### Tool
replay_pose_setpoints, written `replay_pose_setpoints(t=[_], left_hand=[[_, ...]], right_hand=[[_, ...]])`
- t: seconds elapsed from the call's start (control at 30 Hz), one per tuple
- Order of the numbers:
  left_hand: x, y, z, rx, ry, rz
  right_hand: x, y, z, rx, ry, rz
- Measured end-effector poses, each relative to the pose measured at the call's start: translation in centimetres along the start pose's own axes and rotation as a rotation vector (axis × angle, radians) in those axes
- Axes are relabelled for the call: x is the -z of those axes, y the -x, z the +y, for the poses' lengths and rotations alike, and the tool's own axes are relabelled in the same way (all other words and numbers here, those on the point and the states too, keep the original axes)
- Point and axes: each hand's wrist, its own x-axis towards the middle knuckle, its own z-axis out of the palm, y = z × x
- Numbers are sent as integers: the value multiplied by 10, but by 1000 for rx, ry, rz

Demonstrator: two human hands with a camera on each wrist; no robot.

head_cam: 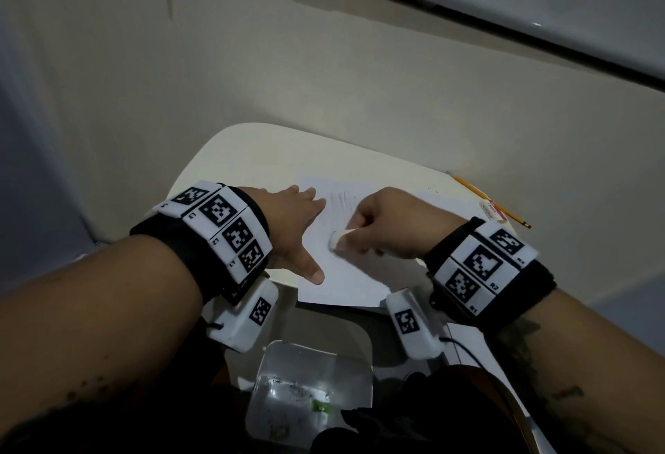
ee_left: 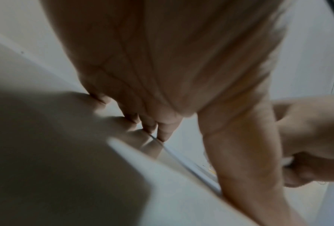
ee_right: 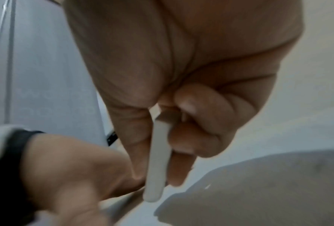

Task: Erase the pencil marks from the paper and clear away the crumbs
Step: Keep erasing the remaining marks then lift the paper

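A white sheet of paper (head_cam: pixel 345 273) lies on a small white desk (head_cam: pixel 252 151), with faint pencil marks (head_cam: pixel 342 198) near its top. My left hand (head_cam: pixel 295 223) lies flat on the paper's left edge, fingers straight and thumb spread. My right hand (head_cam: pixel 374 223) pinches a white eraser (head_cam: pixel 336 237) between thumb and fingers, its tip on the paper. In the right wrist view the eraser (ee_right: pixel 158 160) shows as a flat white slab gripped between thumb and forefinger, beside my left hand (ee_right: pixel 69 171). The left wrist view shows my left hand (ee_left: pixel 152 119) with its fingers pressed on the paper's edge.
A yellow pencil (head_cam: pixel 489 200) and a second eraser in a sleeve (head_cam: pixel 492 210) lie at the desk's far right corner. Below the desk's near edge sits a clear plastic container (head_cam: pixel 309 392) holding small scraps. A wall stands behind the desk.
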Motion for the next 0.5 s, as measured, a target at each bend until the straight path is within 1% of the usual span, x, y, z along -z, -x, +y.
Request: replay_pose_setpoints(t=[0.07,0.1,0.23,0.3,0.37,0.43,0.5], left_hand=[[-1,-1,-1,0,-6,-2],[-1,-1,0,1,-10,-3],[1,2,2,2,-19,3],[2,4,3,5,-21,-1],[2,3,2,4,-20,-12],[2,2,2,3,-16,-14],[2,2,2,5,-21,-21]], right_hand=[[-10,2,-9,46,21,-68],[-10,1,-9,43,49,-71],[12,-9,3,-72,173,21],[16,-10,2,-74,159,46],[8,-8,-6,-1,92,-17],[-3,-5,-14,42,85,-98],[-2,-8,-12,8,134,-89]])
